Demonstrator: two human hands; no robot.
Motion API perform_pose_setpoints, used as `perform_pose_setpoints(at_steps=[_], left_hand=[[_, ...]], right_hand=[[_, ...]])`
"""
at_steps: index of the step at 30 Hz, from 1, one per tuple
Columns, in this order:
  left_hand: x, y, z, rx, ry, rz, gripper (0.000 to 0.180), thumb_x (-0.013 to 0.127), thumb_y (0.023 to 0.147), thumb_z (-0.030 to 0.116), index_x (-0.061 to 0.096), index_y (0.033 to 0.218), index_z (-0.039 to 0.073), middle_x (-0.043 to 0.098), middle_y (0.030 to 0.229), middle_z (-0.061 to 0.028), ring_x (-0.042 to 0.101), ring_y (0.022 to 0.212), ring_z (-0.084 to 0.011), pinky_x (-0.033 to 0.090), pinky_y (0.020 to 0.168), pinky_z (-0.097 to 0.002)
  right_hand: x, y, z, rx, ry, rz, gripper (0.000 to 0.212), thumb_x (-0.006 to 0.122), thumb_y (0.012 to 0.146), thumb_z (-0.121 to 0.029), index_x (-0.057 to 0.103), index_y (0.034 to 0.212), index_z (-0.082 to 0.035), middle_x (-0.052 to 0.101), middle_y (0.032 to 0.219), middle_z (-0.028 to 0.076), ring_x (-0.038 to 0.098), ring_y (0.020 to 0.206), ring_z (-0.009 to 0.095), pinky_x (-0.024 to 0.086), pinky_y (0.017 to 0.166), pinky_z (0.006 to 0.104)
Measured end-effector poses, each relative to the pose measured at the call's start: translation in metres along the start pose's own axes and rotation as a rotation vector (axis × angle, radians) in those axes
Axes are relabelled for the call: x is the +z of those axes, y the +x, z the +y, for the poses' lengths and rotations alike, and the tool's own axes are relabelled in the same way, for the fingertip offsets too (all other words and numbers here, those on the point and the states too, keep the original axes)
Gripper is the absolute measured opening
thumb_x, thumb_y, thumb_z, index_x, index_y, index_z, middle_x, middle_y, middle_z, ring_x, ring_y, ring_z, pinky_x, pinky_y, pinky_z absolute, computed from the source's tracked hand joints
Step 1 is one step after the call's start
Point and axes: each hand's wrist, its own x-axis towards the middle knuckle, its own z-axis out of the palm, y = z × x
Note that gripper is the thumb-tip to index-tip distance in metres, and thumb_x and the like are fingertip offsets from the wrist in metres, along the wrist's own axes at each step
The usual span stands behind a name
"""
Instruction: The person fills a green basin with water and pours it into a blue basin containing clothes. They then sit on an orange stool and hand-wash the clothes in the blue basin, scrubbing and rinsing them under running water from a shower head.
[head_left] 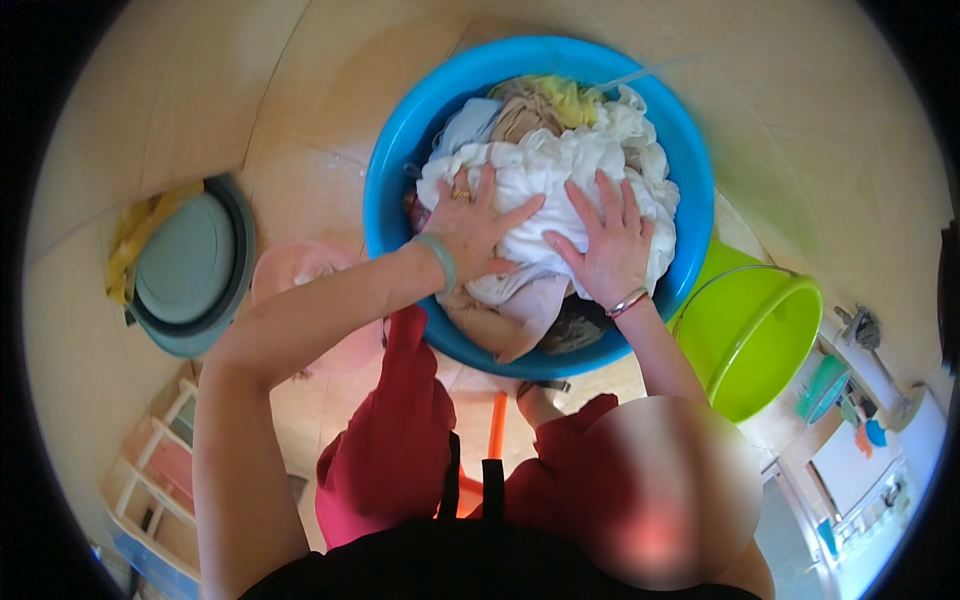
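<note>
A large round blue basin (392, 150) stands on the floor before me, heaped with laundry. On top lies a bunched white cloth (545, 165). My left hand (468, 225) rests on its left part with fingers spread, a ring on one finger and a pale green bangle at the wrist. Farther right, my right hand (610, 245) lies on the same cloth, fingers also apart, with a bracelet on that wrist. Neither hand grips anything. Yellow (565, 100), beige and light blue fabrics show at the far side. A pale pink cloth (535, 310) hangs toward the near rim.
A lime green bucket (755, 335) lies tipped right of the basin. Left of it is a pink basin (290, 270), partly behind my arm. Farther left sits a grey-green basin (185, 260) with a yellow cloth. A white rack (160, 450) stands lower left. The floor is tiled.
</note>
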Motion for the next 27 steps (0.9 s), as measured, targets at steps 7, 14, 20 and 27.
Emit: perform_pose_setpoints(at_steps=[7,14,20,27], left_hand=[[0.001,0.004,-0.009,0.105,0.085,0.069,0.091,0.071,0.076,0.046,0.016,0.149,0.040,0.032,0.138,-0.0379,0.041,0.120,-0.0592,0.044,0.096,-0.0533],[0.014,-0.001,-0.023,0.288,0.103,0.230,0.063,0.060,0.080,0.019,0.042,0.138,0.033,0.053,0.112,-0.0216,0.066,0.071,-0.0338,0.055,0.057,-0.0387],[0.019,-0.031,-0.021,0.406,0.047,0.172,0.039,0.051,0.085,0.016,0.057,0.120,0.032,0.053,0.103,-0.0149,0.066,0.071,-0.0321,0.055,0.057,-0.0394],[0.048,-0.020,-0.027,0.275,-0.138,0.046,0.036,0.048,0.088,0.016,0.059,0.119,0.030,0.046,0.122,-0.0232,0.062,0.092,-0.0418,0.052,0.079,-0.0436]], right_hand=[[-0.001,0.005,0.005,0.004,0.025,0.167,0.051,0.065,0.078,-0.051,0.061,0.121,-0.024,0.051,0.131,0.006,0.045,0.118,0.033,0.040,0.085,0.0489],[-0.008,-0.010,-0.013,0.077,0.159,0.247,0.027,0.070,0.078,-0.032,0.066,0.100,-0.018,0.059,0.099,0.003,0.054,0.089,0.027,0.047,0.071,0.0375],[0.011,-0.050,-0.043,0.119,0.265,0.173,0.017,0.067,0.083,-0.031,0.062,0.085,-0.015,0.055,0.087,0.003,0.058,0.073,0.026,0.049,0.053,0.0385],[0.041,-0.046,-0.052,0.140,0.208,0.165,0.022,0.065,0.084,-0.034,0.058,0.079,-0.013,0.057,0.081,0.006,0.061,0.066,0.028,0.050,0.050,0.0400]])
